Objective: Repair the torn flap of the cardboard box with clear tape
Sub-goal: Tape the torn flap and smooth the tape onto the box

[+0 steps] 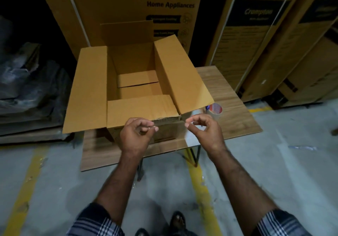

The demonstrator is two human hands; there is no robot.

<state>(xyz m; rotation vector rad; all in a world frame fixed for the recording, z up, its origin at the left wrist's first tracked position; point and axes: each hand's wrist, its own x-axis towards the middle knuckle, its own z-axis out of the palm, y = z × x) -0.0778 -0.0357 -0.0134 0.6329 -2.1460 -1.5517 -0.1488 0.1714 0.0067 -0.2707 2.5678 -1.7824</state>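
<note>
A strip of clear tape (171, 124) appears to be held stretched between the two hands, each end pinched between thumb and fingers; the strip itself is barely visible. The left hand (136, 135) and right hand (203, 131) are poised just in front of the torn flap (140, 109), whose ragged near edge is seen on the open cardboard box (131, 82). No tape is seen on the tear yet, so the mending is judged hardly begun. The box is set on a small counter (236, 118), with the tape roll (215, 110) beside its right flap. Tall cartons (256, 43) crowd behind; open floor (274, 162) is left in front.
</note>
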